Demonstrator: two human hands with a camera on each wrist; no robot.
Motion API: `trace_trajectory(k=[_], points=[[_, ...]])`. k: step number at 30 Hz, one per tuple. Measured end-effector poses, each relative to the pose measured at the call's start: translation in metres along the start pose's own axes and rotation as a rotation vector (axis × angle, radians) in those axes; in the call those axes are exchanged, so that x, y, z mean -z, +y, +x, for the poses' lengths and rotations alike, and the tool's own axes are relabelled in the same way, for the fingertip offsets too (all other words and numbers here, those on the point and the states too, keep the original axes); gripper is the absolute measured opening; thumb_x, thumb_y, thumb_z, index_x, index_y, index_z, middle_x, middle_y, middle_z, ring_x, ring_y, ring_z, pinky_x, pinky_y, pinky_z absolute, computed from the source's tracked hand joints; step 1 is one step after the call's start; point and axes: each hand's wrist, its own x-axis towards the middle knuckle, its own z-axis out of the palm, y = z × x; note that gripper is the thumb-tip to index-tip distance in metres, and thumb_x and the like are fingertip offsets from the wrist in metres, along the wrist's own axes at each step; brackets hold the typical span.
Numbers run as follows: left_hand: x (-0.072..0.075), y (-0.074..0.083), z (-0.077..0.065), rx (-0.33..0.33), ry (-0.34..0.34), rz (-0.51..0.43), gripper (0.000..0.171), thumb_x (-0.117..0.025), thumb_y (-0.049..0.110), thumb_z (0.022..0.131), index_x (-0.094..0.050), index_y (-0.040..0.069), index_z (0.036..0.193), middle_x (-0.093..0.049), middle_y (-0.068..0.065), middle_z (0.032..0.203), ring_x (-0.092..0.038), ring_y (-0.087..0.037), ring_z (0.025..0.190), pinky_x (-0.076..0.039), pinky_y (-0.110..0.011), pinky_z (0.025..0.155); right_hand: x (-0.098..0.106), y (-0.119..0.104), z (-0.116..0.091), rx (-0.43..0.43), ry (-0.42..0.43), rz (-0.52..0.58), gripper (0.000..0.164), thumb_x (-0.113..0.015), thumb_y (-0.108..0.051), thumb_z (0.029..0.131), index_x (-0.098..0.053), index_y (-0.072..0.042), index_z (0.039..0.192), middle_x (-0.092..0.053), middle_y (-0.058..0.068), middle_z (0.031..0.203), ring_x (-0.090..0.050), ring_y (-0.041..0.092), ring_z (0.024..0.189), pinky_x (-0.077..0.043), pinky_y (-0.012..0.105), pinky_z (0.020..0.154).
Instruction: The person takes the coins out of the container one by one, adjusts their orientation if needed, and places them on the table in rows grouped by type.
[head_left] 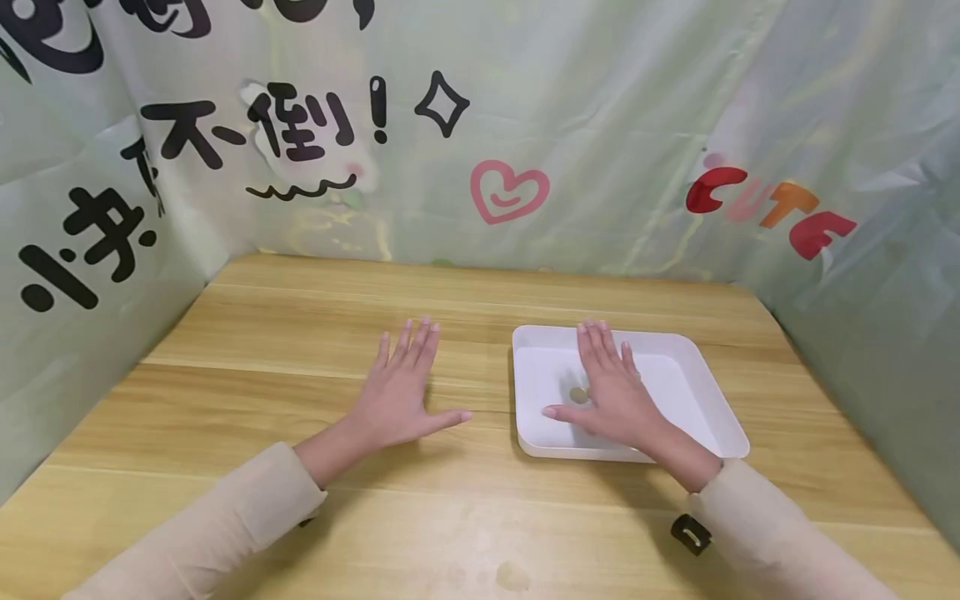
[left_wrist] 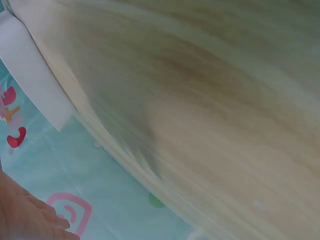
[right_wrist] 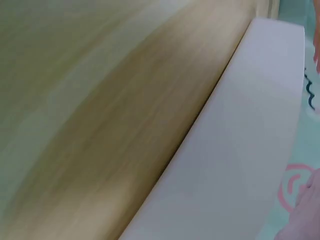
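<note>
My left hand is held over the wooden table, left of the tray, with its fingers straight and the thumb spread toward the right. Over the white tray is my right hand, its fingers straight and its thumb out to the left. Neither hand holds anything. Inside the tray lie small round coin-like pieces, partly hidden by the right hand. The left wrist view catches the left hand at its lower left corner. In the right wrist view, the tray's side wall fills the middle, with the right hand at the lower right.
The wooden table spreads under both arms. A pale printed curtain with writing and a pink heart hangs around its back and sides. A dark strap buckle sits by the right sleeve cuff.
</note>
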Motion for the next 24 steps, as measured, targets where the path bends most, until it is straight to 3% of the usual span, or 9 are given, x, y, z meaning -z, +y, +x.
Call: trace_trajectory(k=[5,12,17,24], points=[[-0.001,0.006,0.003,-0.022,0.024,-0.06,0.103,-0.049,0.07,0.079,-0.015,0.0,0.147,-0.012,-0.017,0.154,-0.011,-0.036,0.142,-0.013,-0.052,0.115,0.008,0.017,-0.011,0.0,0.033,0.067,0.113,-0.066,-0.055,0.077,0.003,0.001,0.147,0.008,0.017,0.155,0.01,0.034,0.143,0.003,0.057,0.113],[-0.002,0.017,0.005,-0.077,0.097,-0.178,0.087,-0.058,0.058,0.081,-0.031,0.001,0.142,-0.035,-0.017,0.146,-0.03,-0.036,0.137,-0.027,-0.05,0.111,0.013,0.045,-0.034,0.0,0.022,0.054,0.11,-0.068,-0.049,0.078,0.0,0.006,0.145,0.003,0.026,0.153,0.007,0.039,0.142,0.004,0.054,0.114],[-0.006,0.025,0.009,-0.125,0.13,-0.244,0.079,-0.063,0.051,0.081,-0.04,0.001,0.137,-0.044,-0.015,0.139,-0.038,-0.034,0.131,-0.033,-0.049,0.108,0.019,0.068,-0.049,0.023,0.038,0.061,0.106,-0.068,-0.043,0.079,-0.002,0.009,0.144,-0.001,0.031,0.151,0.005,0.04,0.142,0.01,0.042,0.116],[-0.014,0.041,0.02,-0.155,0.102,-0.415,0.07,-0.066,0.042,0.083,-0.045,0.0,0.134,-0.046,-0.014,0.137,-0.04,-0.028,0.13,-0.036,-0.043,0.107,0.021,0.102,-0.065,0.133,0.118,0.093,0.105,-0.073,-0.036,0.076,-0.006,0.009,0.144,-0.005,0.033,0.15,0.008,0.032,0.143,0.014,0.026,0.114]])
